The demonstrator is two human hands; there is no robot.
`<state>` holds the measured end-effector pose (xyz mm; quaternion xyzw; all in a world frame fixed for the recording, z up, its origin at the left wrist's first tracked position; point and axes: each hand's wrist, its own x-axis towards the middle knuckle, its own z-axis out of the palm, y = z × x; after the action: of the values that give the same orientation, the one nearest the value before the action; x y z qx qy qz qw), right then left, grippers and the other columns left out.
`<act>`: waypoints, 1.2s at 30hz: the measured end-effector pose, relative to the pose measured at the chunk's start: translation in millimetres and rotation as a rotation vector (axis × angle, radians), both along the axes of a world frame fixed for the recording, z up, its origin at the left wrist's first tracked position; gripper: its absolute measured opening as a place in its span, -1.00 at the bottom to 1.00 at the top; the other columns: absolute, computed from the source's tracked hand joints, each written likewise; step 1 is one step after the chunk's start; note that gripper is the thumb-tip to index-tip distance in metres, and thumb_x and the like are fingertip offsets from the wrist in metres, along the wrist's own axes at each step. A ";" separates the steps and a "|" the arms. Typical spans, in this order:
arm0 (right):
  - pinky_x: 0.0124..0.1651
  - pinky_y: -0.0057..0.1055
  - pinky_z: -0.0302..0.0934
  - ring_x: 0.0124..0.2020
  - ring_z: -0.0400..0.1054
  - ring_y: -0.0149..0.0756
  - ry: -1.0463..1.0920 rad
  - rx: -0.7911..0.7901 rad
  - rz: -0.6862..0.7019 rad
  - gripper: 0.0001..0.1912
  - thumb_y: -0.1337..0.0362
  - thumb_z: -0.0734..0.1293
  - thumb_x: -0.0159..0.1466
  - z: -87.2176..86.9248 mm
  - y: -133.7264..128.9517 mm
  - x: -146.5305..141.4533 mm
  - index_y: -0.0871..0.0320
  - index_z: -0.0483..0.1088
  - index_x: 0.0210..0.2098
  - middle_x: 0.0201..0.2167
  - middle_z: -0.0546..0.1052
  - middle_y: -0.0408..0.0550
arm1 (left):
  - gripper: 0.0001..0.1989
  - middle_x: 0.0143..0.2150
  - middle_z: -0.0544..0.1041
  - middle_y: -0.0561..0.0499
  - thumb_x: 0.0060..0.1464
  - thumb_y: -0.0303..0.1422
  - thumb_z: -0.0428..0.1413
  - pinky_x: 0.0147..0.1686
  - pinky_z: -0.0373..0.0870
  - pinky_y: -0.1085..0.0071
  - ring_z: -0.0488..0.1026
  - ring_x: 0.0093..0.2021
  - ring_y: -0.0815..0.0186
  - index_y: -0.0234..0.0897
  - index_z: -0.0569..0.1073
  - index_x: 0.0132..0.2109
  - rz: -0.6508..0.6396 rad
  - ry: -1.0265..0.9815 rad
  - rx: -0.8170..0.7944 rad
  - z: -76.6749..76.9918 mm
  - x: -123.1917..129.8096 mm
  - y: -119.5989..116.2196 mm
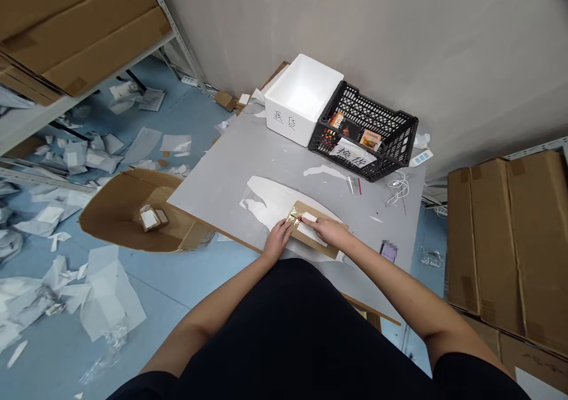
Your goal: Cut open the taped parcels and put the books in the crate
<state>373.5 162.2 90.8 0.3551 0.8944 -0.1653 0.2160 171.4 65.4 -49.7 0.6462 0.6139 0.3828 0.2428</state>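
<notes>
Right grip (331, 232) clasps small red tool (300, 218); left grip (277, 240), closure unclear, touches flat brown cardboard box (310, 242); white foam bin (284, 122) reads "退货".

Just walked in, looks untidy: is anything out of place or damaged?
Yes: white scraps lie strewn across the floor at left, not gathered up. The white sheet under the brown package looks torn, its left edge ragged.

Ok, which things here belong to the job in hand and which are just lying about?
Likely the job: cardboard parcel at left hand, small red item at right hand, white sheet beneath.
Probably lying about: phone, white cable, clear bag, floor scraps.
</notes>
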 end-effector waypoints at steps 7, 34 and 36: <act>-0.28 -0.43 0.05 -0.31 0.35 -0.25 -0.027 -0.014 -0.010 -0.44 0.32 0.03 0.40 1.6 -0.7 0.4 -0.09 -0.03 0.37 -0.19 0.49 -0.01 | -0.68 0.12 0.44 -0.13 0.28 -0.28 -0.01 0.15 0.39 0.15 0.38 0.17 0.18 -0.18 0.39 0.13 0.018 0.021 0.040 2.4 0.5 -0.7; -0.24 -0.44 0.10 -0.27 0.35 -0.27 -0.035 -0.003 0.002 -0.35 0.39 0.09 0.35 -0.8 -10.8 38.7 -0.19 -0.06 0.37 -0.24 0.47 -0.02 | -0.70 0.07 0.48 -0.08 0.26 -0.25 0.01 0.12 0.43 0.15 0.43 0.12 0.19 -0.12 0.43 0.10 0.012 0.039 0.025 6.4 -1.8 -0.2; -0.22 -0.43 0.10 -0.27 0.35 -0.27 -0.016 0.005 0.004 -0.35 0.40 0.09 0.35 0.3 -13.2 43.9 -0.16 -0.05 0.37 -0.24 0.47 -0.01 | -0.70 0.06 0.49 -0.09 0.25 -0.25 0.02 0.11 0.43 0.16 0.44 0.11 0.19 -0.12 0.44 0.09 0.016 0.040 0.031 5.6 -1.6 0.1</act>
<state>417.4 149.0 91.1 0.3552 0.8938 -0.1596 0.2224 169.8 65.6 -44.1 0.6526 0.6177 0.3812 0.2170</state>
